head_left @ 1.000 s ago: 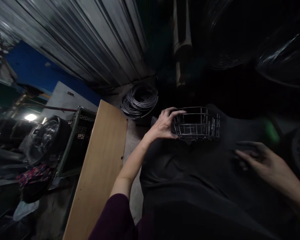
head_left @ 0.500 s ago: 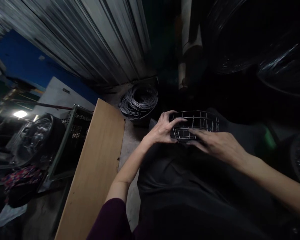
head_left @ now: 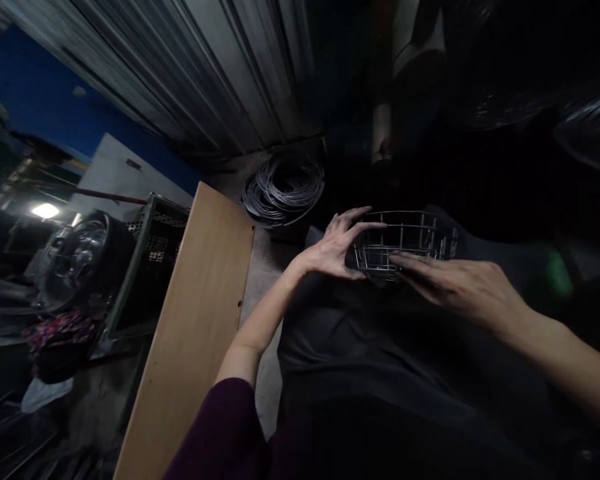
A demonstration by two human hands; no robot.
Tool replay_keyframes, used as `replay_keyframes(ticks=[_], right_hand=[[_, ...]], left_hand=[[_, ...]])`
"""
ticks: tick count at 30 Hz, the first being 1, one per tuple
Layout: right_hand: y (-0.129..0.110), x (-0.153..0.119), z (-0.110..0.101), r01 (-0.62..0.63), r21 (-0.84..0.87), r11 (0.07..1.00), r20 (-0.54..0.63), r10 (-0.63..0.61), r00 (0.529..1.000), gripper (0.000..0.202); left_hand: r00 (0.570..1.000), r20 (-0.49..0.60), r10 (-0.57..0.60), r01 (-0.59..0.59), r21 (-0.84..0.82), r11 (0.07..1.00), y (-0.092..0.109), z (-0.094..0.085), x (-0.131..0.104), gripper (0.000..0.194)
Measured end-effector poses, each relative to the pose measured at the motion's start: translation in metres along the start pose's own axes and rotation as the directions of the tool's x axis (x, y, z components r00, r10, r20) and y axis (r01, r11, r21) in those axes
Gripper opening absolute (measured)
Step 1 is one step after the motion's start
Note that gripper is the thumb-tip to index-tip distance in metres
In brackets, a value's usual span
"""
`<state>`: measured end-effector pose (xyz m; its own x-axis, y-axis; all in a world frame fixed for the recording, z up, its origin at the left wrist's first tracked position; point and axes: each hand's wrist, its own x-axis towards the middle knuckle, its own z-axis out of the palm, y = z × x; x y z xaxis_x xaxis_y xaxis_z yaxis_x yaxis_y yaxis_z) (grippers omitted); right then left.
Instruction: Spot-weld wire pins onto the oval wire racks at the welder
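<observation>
A small wire basket (head_left: 421, 235) of thin metal rods lies over my lap, which a dark apron (head_left: 350, 360) covers. My left hand (head_left: 336, 248) grips the basket's left end, with its thumb below and its fingers spread over the upper wires. At the near side, my right hand (head_left: 450, 277) has its fingers together against the lower wires. Its thumb and palm are mostly hidden, so what it may hold there cannot be made out.
A wooden board (head_left: 195, 313) runs along my left. Beyond it lies a wire coil (head_left: 283, 189) on the floor, near a corrugated metal wall (head_left: 220, 73). Further left are a green plastic crate (head_left: 147, 267) and a black round tub (head_left: 87, 260). The right side is very dark.
The view has shifted slightly, so basket and hands appear a little further right and higher. Both hands stay at the basket, with their grip much the same.
</observation>
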<state>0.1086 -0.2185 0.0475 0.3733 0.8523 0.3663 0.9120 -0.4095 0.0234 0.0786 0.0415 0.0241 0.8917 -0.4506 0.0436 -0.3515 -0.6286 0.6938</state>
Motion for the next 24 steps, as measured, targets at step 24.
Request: replay_keyframes(ticks=[24], right_hand=[[-0.002,-0.001,0.008,-0.054,0.087,0.995,0.059,0.049,0.997,0.036]], left_hand=[[0.894,-0.352,-0.278,0.192,-0.259,0.947,0.006,0.009,0.032,0.034]])
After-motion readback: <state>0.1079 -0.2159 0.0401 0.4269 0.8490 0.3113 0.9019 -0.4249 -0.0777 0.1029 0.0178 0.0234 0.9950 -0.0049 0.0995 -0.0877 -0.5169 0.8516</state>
